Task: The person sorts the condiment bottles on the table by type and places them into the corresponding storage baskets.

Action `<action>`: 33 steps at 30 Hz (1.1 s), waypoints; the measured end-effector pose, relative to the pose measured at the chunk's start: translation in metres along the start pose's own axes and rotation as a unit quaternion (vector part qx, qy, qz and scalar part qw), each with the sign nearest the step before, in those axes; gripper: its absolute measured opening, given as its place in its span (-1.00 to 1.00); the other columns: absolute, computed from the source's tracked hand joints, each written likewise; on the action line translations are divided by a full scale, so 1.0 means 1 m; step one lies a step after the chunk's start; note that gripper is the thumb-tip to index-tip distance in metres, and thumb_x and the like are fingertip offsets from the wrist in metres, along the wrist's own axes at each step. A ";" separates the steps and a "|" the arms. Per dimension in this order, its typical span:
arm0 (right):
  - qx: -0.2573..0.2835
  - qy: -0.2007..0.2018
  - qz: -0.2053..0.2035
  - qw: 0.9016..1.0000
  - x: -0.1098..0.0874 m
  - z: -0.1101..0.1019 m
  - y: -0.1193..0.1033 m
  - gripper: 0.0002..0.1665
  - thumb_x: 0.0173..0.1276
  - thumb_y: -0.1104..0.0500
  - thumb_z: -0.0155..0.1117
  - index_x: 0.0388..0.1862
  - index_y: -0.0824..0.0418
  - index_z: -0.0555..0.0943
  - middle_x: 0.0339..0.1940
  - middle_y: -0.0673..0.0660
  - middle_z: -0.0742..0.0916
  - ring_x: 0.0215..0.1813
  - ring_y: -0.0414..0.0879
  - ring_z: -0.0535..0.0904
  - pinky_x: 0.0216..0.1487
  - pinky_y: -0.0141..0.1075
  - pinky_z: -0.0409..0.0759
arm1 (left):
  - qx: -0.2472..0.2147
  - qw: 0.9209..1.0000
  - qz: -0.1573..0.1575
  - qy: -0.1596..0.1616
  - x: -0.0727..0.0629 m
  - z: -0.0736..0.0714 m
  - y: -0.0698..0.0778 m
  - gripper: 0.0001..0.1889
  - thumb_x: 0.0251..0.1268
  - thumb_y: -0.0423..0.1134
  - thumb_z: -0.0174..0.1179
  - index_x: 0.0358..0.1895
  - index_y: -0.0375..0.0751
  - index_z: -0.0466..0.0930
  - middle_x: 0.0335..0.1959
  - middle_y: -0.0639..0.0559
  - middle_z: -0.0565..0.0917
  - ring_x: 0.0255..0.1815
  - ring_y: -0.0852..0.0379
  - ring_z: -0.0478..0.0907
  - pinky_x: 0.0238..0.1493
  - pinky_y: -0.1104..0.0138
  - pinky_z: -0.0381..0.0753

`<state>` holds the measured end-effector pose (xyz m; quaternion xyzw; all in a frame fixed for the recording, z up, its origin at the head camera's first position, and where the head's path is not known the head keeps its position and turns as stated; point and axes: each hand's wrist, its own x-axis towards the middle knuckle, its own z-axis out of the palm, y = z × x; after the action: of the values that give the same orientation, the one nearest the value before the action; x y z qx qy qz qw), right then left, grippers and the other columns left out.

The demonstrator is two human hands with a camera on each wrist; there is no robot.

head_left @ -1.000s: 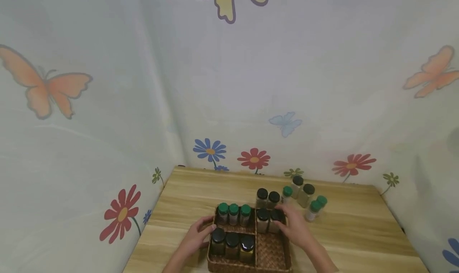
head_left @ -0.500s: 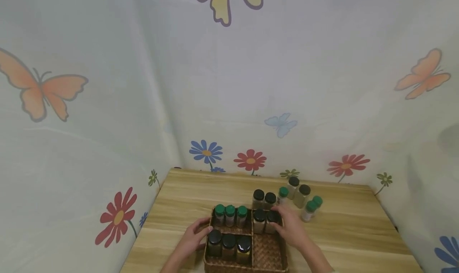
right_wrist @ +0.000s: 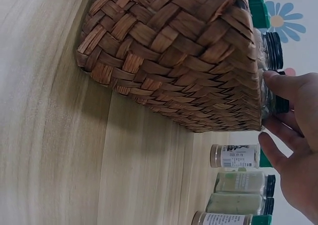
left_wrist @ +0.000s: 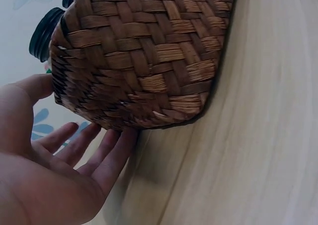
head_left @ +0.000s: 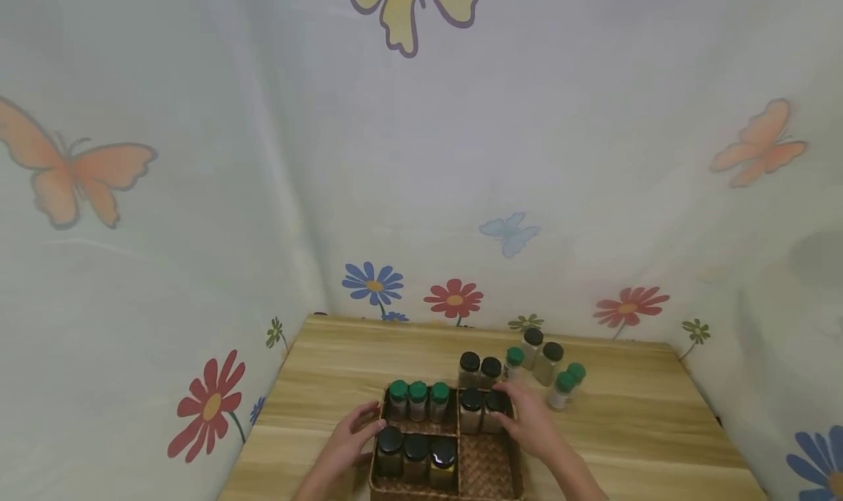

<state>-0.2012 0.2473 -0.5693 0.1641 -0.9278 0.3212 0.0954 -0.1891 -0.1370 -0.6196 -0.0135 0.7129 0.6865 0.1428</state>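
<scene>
A brown woven basket (head_left: 489, 466) with compartments stands on the table. My right hand (head_left: 536, 428) reaches over its back right corner, thumb and fingers pinching a black-lidded spice jar (right_wrist: 281, 105). Another black-lidded jar (head_left: 470, 413) stands just left of that one in the same compartment. Three green-lidded jars (head_left: 418, 406) fill the back left compartment, and three black-lidded jars (head_left: 416, 457) the front left one. At the basket's left side is my left hand (left_wrist: 54, 170), thumb by the rim and extended fingers against the woven wall (left_wrist: 149, 61).
Two black-lidded jars (head_left: 470, 369) stand right behind the basket. A green-lidded jar (head_left: 514, 363), a pair of taller black-lidded jars (head_left: 548, 368) and two more green-lidded ones (head_left: 562, 391) are at the back right. A patterned curtain (head_left: 421, 157) hangs behind the wooden table (head_left: 369, 347).
The head view has shifted slightly, so everything sits a little further left and lower. Both hands keep their places at the basket, the right one still on the same jar.
</scene>
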 end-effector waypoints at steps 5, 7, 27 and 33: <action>-0.004 0.004 0.001 1.000 -0.001 0.000 0.003 -0.48 0.24 0.23 0.65 0.16 0.22 0.68 0.10 0.12 0.74 0.16 0.10 0.69 0.22 0.08 0.68 | -0.007 1.000 0.007 -0.005 0.011 0.000 0.005 -0.25 0.61 -0.02 0.24 0.60 -0.43 0.22 0.56 -0.48 0.30 0.52 -0.46 0.32 0.12 -0.13 0.74; -0.006 0.010 0.003 1.000 0.000 0.000 0.004 -0.48 0.22 0.24 0.66 0.15 0.22 0.68 0.09 0.12 0.74 0.15 0.10 0.69 0.21 0.07 0.68 | -0.008 1.000 0.015 -0.014 0.017 -0.001 0.005 -0.23 0.61 0.02 0.24 0.61 -0.41 0.20 0.57 -0.47 0.29 0.54 -0.45 0.30 0.15 -0.13 0.73; 0.094 0.010 0.050 0.994 -0.014 -0.015 0.004 -0.31 0.35 0.16 0.59 0.40 0.26 0.57 0.33 0.26 0.68 0.32 0.17 0.60 0.25 0.14 0.66 | -0.001 0.999 0.039 -0.022 0.022 -0.001 -0.005 -0.36 0.63 -0.11 0.22 0.59 -0.35 0.31 0.57 -0.47 0.31 0.51 -0.46 0.34 0.09 -0.14 0.75; 0.098 0.021 0.041 0.994 -0.016 -0.027 0.004 -0.37 0.33 0.16 0.60 0.33 0.24 0.62 0.23 0.20 0.71 0.28 0.17 0.61 0.22 0.17 0.66 | -0.006 0.999 0.043 -0.028 0.022 -0.001 -0.007 -0.37 0.63 -0.13 0.22 0.59 -0.34 0.31 0.56 -0.47 0.31 0.50 -0.45 0.35 0.09 -0.12 0.75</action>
<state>-0.1855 0.2708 -0.5555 0.1281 -0.8955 0.4177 0.0850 -0.2092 -0.1348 -0.6312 0.0357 0.7046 0.6962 0.1328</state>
